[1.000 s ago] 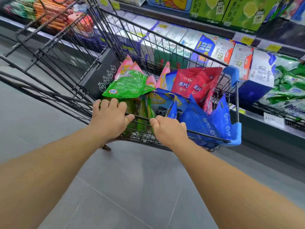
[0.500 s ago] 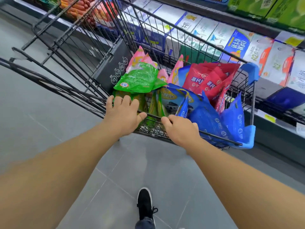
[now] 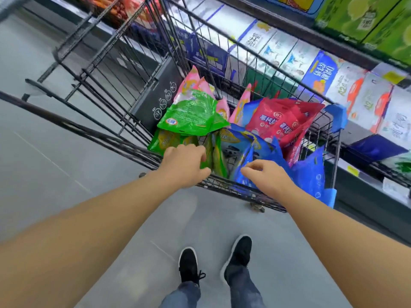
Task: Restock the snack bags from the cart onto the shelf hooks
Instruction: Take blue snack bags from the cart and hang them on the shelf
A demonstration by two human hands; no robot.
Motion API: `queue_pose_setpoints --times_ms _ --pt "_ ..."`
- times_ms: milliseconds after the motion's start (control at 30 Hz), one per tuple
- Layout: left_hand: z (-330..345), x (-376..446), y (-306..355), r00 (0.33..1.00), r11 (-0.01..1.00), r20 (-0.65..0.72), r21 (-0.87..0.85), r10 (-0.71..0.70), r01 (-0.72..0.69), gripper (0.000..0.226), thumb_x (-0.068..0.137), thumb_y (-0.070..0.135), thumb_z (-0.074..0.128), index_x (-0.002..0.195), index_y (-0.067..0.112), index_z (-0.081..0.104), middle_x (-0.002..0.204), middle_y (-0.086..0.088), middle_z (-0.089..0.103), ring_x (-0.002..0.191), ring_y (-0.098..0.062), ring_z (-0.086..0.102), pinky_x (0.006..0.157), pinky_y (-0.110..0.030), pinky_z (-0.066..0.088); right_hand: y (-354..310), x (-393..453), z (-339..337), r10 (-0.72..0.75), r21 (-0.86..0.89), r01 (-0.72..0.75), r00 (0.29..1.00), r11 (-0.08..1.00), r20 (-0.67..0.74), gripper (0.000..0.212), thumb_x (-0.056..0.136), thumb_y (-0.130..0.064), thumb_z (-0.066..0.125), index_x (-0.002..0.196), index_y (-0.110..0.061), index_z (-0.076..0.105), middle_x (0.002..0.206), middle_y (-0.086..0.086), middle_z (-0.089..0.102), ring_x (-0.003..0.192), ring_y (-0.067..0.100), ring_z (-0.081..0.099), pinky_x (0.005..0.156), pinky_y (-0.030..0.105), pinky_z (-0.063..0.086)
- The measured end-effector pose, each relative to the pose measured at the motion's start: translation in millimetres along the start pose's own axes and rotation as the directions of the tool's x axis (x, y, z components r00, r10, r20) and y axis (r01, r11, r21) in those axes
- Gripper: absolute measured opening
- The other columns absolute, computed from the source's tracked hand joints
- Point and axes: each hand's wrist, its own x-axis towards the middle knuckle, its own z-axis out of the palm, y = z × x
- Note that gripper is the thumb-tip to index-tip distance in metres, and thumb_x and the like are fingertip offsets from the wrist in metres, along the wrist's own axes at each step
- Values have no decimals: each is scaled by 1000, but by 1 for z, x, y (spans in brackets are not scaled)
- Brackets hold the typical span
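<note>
Grey floor (image 3: 66, 196); one cart (image 3: 222, 187) of bags (image 3: 191, 114), two shoes (image 3: 189, 263). Left hand (image 3: 184, 167) grips its rim; right hand (image 3: 266, 176) loosely curled, empty.

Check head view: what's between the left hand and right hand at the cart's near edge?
Between the left hand and right hand, head view shows upright yellow-green snack bags and a blue bag inside the cart.

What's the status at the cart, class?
Left hand on cart rim, right hand lifting off, both empty. Snack bags in cart. Nothing blocking.
</note>
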Motion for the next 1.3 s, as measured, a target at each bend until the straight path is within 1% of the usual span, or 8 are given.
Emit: queue_pose_setpoints --times_ms 167,333,500,667,800,1033,1200,1300 --pt "7 29 43 997 969 -77 -246 -6 -13 25 80 41 66 95 22 60 102 -6 66 100 -30 60 84 -40 50 42 13 -59 -2 -55 -2 997 998 -77 14 87 -25 63 97 -22 72 95 -9 68 92 16 60 84 29 47" --pt "18 85 108 995 948 -96 -315 17 -47 23 80 30 66 95 13 62 96 -8 67 93 -31 61 80 -41 49 91 64 -115 -111 -251 75 985 965 -131 22 83 -17 63 103 -19 72 92 -3 66 87 21 60 81 30 46" --pt "32 149 162 998 930 -62 -365 16 -37 26 81 27 66 97 6 62 95 -12 68 92 -32 62 81 -43 49 118 126 -152 -266 -306 212 953 928 -146 24 81 -11 62 103 -16 71 101 5 69 98 27 63 87 33 46" --pt "51 186 190 1000 934 1 -356 11 -9 32 81 28 67 108 11 63 104 -10 68 102 -31 61 87 -41 48 133 175 -170 -356 -383 308 932 871 -59 40 80 -7 57 117 -17 66 118 10 62 110 33 58 93 45 49" --pt "60 194 205 998 985 54 -170 -21 30 41 86 41 61 124 24 58 121 -1 64 116 -28 56 96 -45 44 144 196 -167 -358 -428 338 933 838 36 54 82 -1 52 133 -15 58 137 9 50 118 37 55 96 47 49" --pt "72 184 212 984 998 168 -17 63 -61 45 83 43 64 122 24 52 118 -1 62 110 -30 56 91 -46 39 147 189 -167 -251 -434 305 951 848 178 41 83 -11 58 123 -15 60 125 7 48 108 32 57 88 41 50" --pt "74 178 212 983 991 160 -114 93 -75 48 84 39 61 127 22 51 111 0 66 103 -28 58 87 -43 47 152 148 -173 -308 -400 289 951 870 18 34 83 -32 60 113 -16 60 112 0 49 98 25 57 78 39 51" --pt "70 173 214 977 989 180 -119 113 -92 49 86 39 60 130 20 50 114 -2 65 104 -29 58 86 -45 49 146 124 -173 -108 -570 139 990 809 88 35 86 -47 52 108 -19 54 98 1 50 87 28 56 67 36 47"
